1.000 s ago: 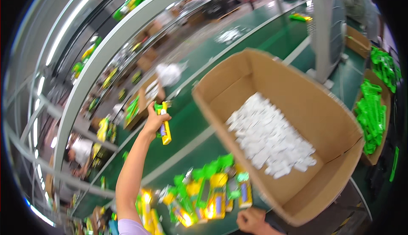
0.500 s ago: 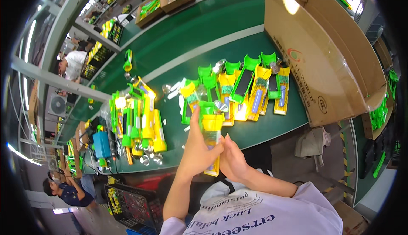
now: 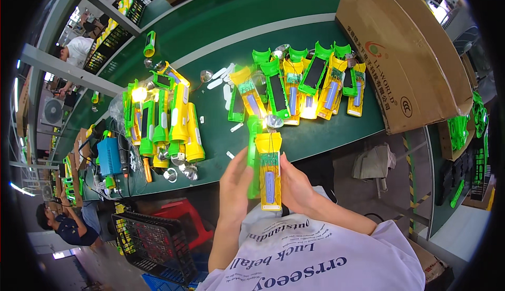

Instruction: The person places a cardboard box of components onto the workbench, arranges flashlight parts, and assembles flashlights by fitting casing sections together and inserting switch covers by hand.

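Observation:
Close to my body, above the table's front edge, I hold the two halves of an opened flashlight side by side. My left hand (image 3: 235, 183) is closed on the green shell half (image 3: 253, 157), which is turned edge-on. In my right hand (image 3: 297, 187) rests the yellow shell half (image 3: 269, 143), its open side showing a green circuit board (image 3: 270, 159) and a blue-violet battery (image 3: 270, 186). A silver reflector (image 3: 274, 121) sits at the top end, with thin wires beside it. Beyond my hands, several opened flashlights (image 3: 331, 94) lie in a row.
Yellow and green flashlights (image 3: 180, 117) are heaped at the left on the green table (image 3: 221, 144). Small white strips (image 3: 227, 88) lie between the groups. A large cardboard box (image 3: 400, 54) stands at the right. A blue tool (image 3: 109, 157) and a black crate (image 3: 158, 241) are farther left.
The flashlight halves have come apart: the green half is now beside the yellow one, in my left hand. The yellow half's inside has turned into plain sight. The view has shifted slightly.

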### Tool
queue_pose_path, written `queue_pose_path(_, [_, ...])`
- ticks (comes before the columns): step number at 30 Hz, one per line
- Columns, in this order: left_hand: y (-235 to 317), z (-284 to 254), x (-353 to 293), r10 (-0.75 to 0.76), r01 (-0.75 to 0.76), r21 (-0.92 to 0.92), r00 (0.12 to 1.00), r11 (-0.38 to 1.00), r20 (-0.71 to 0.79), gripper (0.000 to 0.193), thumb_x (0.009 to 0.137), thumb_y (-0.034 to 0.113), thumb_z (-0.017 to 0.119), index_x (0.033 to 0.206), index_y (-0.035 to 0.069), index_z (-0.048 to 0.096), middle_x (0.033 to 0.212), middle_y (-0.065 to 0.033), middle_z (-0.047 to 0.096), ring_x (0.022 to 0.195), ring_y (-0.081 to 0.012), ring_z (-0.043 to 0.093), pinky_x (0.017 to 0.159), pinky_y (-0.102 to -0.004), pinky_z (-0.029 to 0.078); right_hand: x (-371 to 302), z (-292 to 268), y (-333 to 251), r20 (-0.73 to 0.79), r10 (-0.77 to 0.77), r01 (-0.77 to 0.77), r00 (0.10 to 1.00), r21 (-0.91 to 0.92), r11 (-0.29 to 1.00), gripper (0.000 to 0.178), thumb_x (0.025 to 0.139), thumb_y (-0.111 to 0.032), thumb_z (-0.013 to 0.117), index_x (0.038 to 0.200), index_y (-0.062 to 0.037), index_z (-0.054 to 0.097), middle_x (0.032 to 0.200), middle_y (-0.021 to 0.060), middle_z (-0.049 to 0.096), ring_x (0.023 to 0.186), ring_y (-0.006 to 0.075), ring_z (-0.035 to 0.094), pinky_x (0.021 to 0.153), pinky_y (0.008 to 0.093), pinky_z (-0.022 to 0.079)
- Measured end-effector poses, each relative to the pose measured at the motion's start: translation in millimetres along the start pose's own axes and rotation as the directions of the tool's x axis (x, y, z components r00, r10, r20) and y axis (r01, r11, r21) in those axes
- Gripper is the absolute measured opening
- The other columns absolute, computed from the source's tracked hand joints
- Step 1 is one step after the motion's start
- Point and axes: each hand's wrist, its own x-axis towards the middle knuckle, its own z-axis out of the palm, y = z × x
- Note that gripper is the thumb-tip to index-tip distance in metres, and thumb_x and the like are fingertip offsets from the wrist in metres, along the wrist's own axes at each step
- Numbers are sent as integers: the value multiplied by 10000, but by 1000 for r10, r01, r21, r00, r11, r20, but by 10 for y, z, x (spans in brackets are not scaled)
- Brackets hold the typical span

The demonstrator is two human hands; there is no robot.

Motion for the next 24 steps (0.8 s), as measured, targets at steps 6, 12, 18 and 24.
queue_pose_path(6, [98, 22, -79, 90, -88, 44, 994, 995, -56, 379, 969, 86, 507, 1318, -56, 466, 1165, -141, 628, 992, -183, 632, 875, -322, 513, 5, 72, -85, -36, -39, 38, 999, -22, 999, 487, 1064, -420, 187, 1352, -98, 412, 1253, 115, 549, 1115, 238, 571, 926, 430, 506])
queue_pose_path(12, [44, 186, -343, 277, -235, 307, 956, 922, -100, 446, 903, -8, 577, 1330, -73, 464, 1292, -176, 577, 1167, -213, 580, 1010, -327, 430, 125, -13, 69, -41, -236, 237, 971, 22, 971, 377, 1067, -333, 313, 1299, -70, 451, 1225, 107, 562, 1086, 190, 573, 964, 363, 468])
queue_pose_path(18, [-161, 205, -297, 400, -287, 593, 914, 752, -65, 465, 870, 19, 623, 1311, -67, 505, 1315, -221, 571, 1194, -283, 585, 1001, -358, 447, 152, 8, 108, -39, -269, 271, 962, 57, 961, 379, 1055, -285, 398, 1351, -51, 439, 1237, 63, 555, 1140, 146, 532, 1004, 324, 422])
queue_pose_path(24, [-126, 182, -277, 412, -313, 672, 911, 671, 13, 486, 844, 12, 630, 1309, -64, 509, 1332, -242, 554, 1210, -340, 574, 1015, -380, 438, 199, -104, 157, 16, -266, 264, 964, 55, 963, 416, 1056, -298, 393, 1388, -48, 412, 1262, 54, 542, 1158, 134, 514, 1015, 308, 405])
